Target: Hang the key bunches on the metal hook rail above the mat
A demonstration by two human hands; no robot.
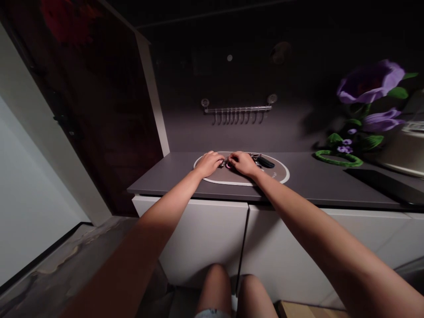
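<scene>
An oval mat (228,182) with a pale rim lies on the dark counter. Above its left half, my left hand (208,163) is closed with the fingertips on a small shiny metal piece (222,163). My right hand (244,163) faces it, a short gap away, its fingers curled around a small thing with a pink edge (228,164); most of that thing is hidden. Just right of this hand, small metal pieces that look like keys (255,157) lie beside a dark elongated fob or case (266,162).
A clear rail with several hooks (238,109) hangs on the dark wall. Purple artificial flowers (371,84) and a green ring (338,159) stand at the right, near a black flat panel (380,183). White cabinet doors (205,234) are below; a dark door (109,110) is at left.
</scene>
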